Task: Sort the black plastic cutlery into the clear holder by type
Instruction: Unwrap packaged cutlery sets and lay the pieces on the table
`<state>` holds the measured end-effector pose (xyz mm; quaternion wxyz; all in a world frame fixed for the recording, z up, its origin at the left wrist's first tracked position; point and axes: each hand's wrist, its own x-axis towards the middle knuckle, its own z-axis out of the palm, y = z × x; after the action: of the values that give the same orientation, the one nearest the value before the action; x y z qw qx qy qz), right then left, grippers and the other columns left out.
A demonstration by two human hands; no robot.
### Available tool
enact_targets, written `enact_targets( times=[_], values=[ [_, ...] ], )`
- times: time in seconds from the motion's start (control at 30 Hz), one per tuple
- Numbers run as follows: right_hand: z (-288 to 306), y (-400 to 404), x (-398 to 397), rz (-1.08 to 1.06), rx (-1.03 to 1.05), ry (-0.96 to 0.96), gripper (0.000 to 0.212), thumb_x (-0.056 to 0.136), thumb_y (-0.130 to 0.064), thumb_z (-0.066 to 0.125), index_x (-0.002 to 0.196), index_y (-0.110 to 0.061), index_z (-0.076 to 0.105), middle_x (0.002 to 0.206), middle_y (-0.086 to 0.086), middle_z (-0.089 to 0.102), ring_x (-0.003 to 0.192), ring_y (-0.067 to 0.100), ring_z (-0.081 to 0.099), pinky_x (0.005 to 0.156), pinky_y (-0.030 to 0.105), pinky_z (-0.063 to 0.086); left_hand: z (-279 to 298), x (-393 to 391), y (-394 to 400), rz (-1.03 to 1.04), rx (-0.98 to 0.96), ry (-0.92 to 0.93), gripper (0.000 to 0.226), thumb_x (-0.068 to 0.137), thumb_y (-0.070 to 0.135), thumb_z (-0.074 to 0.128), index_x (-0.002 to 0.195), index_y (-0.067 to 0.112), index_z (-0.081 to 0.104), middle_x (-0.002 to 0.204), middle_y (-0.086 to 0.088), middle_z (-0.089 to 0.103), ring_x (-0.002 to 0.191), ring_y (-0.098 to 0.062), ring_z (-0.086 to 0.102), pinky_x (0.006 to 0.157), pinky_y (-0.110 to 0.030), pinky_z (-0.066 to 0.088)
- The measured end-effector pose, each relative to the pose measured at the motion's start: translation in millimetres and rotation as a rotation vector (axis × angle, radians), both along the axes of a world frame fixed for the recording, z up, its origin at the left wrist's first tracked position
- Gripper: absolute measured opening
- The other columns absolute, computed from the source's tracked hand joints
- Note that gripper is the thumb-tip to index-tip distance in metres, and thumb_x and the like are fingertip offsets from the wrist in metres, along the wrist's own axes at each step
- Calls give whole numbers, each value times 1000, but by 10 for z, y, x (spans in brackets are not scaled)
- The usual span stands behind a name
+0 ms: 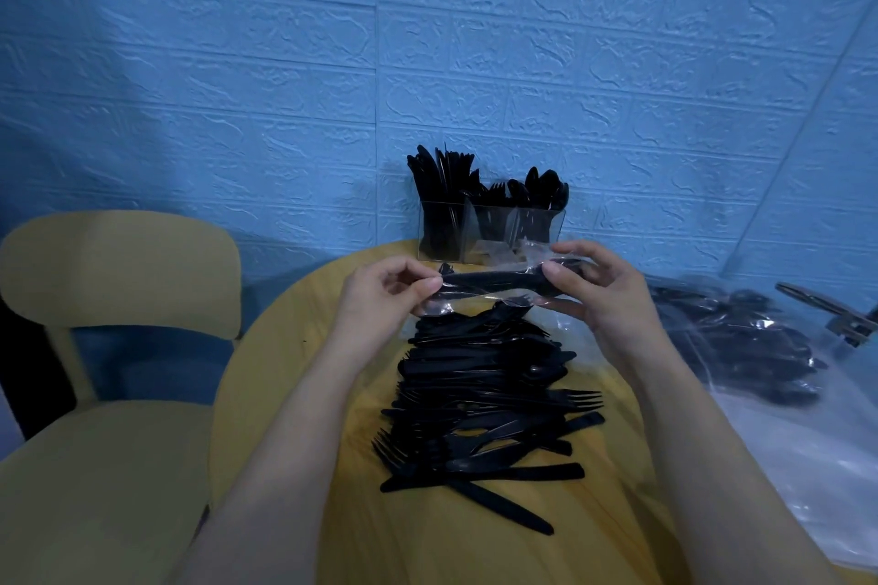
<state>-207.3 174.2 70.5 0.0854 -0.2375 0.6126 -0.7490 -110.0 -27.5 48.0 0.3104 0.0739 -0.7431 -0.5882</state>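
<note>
Both hands are raised over the far part of the round yellow worktop (294, 347), holding one clear-wrapped cutlery packet (494, 287) stretched level between them. The left hand (380, 295) pinches the left end of the wrapper between thumb and curled fingers; the right hand (594, 290) pinches the right end, thumb on top and fingers beneath. Just beyond the packet, against the blue brick-patterned wall (427, 38), stands the clear holder (489, 230), its three compartments showing knives on the left, forks in the middle and spoons on the right. Nearer, below the hands, lies a loose pile of black plastic cutlery (484, 404), forks, knives and spoons mixed. On the right a clear bag of more cutlery (741, 342) rests beside the worktop. A yellow chair (109, 347) stands on the left.
</note>
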Motion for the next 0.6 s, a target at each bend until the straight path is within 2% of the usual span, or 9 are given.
enact_targets(
  times=[0.1,0.2,0.3,0.37,0.4,0.47,0.53,0.6],
  values=[
    [13,-14,-10,-17,0,-77,10,78,-10,69,82,-10,60,83,9,66,73,18,67,62,26,57,1,-7,27,57,-9,52,21,80,8,71,70,26,68,68,10,68,65,-12,63,67,-25,57],
    [2,-59,-7,-6,-27,-248,11,83,-9,66,76,-7,58,81,9,64,64,14,67,57,22,57,45,3,74,60,53,116,19,83,7,68,72,23,68,67,12,68,61,-6,63,65,-22,57],
    [-13,-127,7,-17,-97,-402,9,83,-10,66,83,-4,59,83,8,63,60,10,68,54,18,56,128,35,131,-94,340,181,8,87,21,59,89,16,65,86,1,72,69,-9,67,63,-24,58],
    [-25,-177,23,-20,-173,-473,15,85,-9,66,96,-2,59,84,8,63,63,10,68,54,18,55,126,14,126,-258,507,206,36,77,39,58,108,19,57,104,-5,71,87,-17,69,67,-27,58],
    [-24,-197,32,-15,-203,-490,15,85,-8,65,98,-2,59,83,7,63,65,10,69,54,19,55,119,-1,120,-304,525,206,52,70,46,62,115,21,52,111,-5,69,96,-21,68,70,-27,57],
    [-2,-237,68,7,-227,-485,7,86,-7,63,90,-3,58,82,8,65,66,11,69,53,19,54,122,-12,147,-372,495,187,76,56,56,76,121,24,49,116,-4,68,108,-24,64,76,-27,56],
    [27,-267,113,15,-255,-445,8,87,-6,62,82,-4,56,79,7,66,67,11,69,54,21,55,124,-20,197,-400,492,192,74,56,50,78,118,22,51,115,-3,69,108,-21,64,82,-30,55],
    [45,-263,142,13,-225,-346,15,88,-8,62,76,-7,52,78,6,66,69,13,69,58,23,56,136,-9,247,-312,510,208,51,69,29,72,115,17,53,113,-7,69,104,-21,66,87,-34,55]
  ],
)
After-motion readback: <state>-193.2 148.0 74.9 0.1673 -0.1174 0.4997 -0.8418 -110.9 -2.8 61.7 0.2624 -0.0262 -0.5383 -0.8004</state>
